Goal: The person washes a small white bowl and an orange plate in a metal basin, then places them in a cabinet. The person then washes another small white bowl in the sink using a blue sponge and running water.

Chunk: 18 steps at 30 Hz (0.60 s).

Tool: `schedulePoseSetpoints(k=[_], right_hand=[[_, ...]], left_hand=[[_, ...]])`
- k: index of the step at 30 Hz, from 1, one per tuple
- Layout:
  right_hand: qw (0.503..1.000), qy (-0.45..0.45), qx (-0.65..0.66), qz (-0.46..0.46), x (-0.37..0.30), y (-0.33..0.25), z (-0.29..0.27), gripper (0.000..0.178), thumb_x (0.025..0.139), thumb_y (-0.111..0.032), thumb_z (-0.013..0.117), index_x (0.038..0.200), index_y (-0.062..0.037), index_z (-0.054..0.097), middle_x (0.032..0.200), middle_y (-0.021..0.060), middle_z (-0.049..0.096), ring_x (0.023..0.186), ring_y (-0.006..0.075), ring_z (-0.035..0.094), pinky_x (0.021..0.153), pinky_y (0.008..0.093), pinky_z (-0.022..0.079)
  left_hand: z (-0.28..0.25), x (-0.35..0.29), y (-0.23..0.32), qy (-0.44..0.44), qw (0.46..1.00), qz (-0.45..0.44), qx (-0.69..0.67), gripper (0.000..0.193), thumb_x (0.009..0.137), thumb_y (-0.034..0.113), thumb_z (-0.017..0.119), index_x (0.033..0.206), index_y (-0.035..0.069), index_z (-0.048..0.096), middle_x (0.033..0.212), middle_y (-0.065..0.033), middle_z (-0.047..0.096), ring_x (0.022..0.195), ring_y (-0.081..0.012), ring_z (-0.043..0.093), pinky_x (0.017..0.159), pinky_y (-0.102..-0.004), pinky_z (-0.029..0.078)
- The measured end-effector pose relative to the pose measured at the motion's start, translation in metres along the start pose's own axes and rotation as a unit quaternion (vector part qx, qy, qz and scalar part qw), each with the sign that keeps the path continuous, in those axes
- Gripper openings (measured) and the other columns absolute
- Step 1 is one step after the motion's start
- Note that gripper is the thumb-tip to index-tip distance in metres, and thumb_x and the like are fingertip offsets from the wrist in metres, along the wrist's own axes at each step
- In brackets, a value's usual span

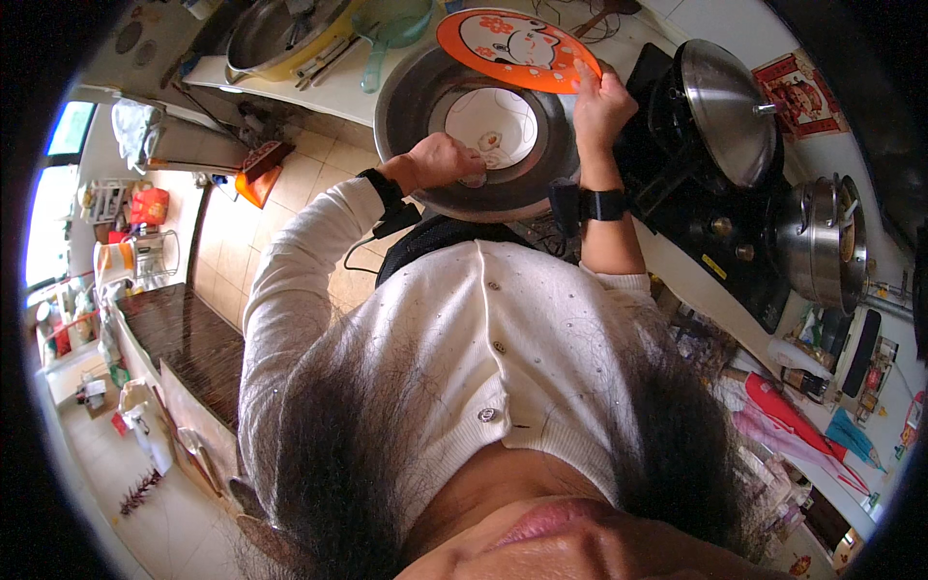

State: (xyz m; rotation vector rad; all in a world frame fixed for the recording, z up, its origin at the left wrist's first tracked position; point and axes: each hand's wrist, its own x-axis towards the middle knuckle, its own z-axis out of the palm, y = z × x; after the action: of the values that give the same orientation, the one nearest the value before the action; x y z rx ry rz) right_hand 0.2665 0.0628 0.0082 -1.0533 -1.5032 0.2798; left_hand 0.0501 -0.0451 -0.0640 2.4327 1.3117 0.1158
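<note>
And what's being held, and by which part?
Right hand: the orange cartoon-print disc, by its right edge. Left hand: at the white bowl; any hold can't be told.

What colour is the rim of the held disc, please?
Orange; the disc's rim shows best in head view.

right hand (603,104) grips an orange disc (503,53), left hand (445,161) at a white bowl (503,126).

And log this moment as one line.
left hand: at near rim of white patterned dish | right hand: gripping edge of orange cartoon-print disc | metal basin: dish inside
</note>
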Motion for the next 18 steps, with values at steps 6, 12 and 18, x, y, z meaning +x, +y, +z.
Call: schedulePoseSetpoints(k=[6, 12, 18], right_hand=[[0.994, -0.015, -0.102, -0.024, -0.005, 0.007, 0.008, 0.017, 0.082, -0.021, 0.064, 0.080, -0.0034, 0.066, 0.065, 0.0168, 0.061, 0.060, 0.0318, 0.062, 0.053, 0.0359, 0.048], [0.972, -0.060, -0.225, -0.022, -0.017, 0.023, 0.019, 0.025, 0.080, -0.022, 0.063, 0.065, -0.0023, 0.060, 0.063, 0.0190, 0.060, 0.058, 0.0371, 0.059, 0.054, 0.0449, 0.047], [0.966, -0.090, -0.240, 0.022, -0.026, 0.043, 0.026, 0.024, 0.078, -0.020, 0.064, 0.067, 0.0013, 0.061, 0.066, 0.0215, 0.060, 0.064, 0.0388, 0.060, 0.059, 0.0454, 0.047]], left_hand=[[0.004, 0.000, -0.004, 0.061, 0.994, 0.084, 0.039, 0.024, 0.086, 0.026, 0.053, 0.106, 0.017, 0.063, 0.094, -0.0050, 0.064, 0.082, -0.0252, 0.063, 0.069, -0.0347, 0.052], [0.002, 0.000, -0.002, 0.031, 0.993, 0.075, 0.088, 0.025, 0.085, 0.023, 0.052, 0.108, 0.019, 0.063, 0.095, -0.0050, 0.065, 0.085, -0.0255, 0.062, 0.073, -0.0345, 0.052], [0.001, 0.001, -0.002, 0.055, 0.987, 0.107, 0.107, 0.025, 0.083, 0.018, 0.055, 0.107, 0.021, 0.063, 0.093, 0.0001, 0.065, 0.083, -0.0231, 0.064, 0.070, -0.0330, 0.053]])
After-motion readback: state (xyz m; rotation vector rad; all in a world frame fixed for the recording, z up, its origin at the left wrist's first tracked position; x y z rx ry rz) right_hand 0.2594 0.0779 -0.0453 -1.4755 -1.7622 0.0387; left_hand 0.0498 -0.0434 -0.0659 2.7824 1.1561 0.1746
